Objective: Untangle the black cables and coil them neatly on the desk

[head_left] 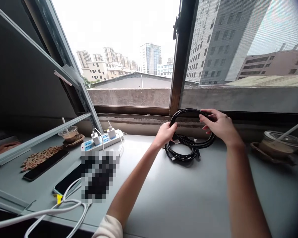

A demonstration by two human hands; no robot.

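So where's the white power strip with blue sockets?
In the head view the white power strip lies on the grey desk, at the left, between a clear plastic cup with a straw and the left hand gripping the black coiled cable.

The cable coil [180,157] between the left hand [165,134] and the right hand [220,125] is glossy black. Under both hands the table [188,198] is plain pale grey. Left of the left hand, the power strip [101,141] is white with blue sockets. Nearer the left elbow, the cords [72,206] are white, one with a yellow tag [59,198]. The sleeve [109,228] is cream. Right of the right hand, the cup [280,143] is clear and its drink is milky brown.
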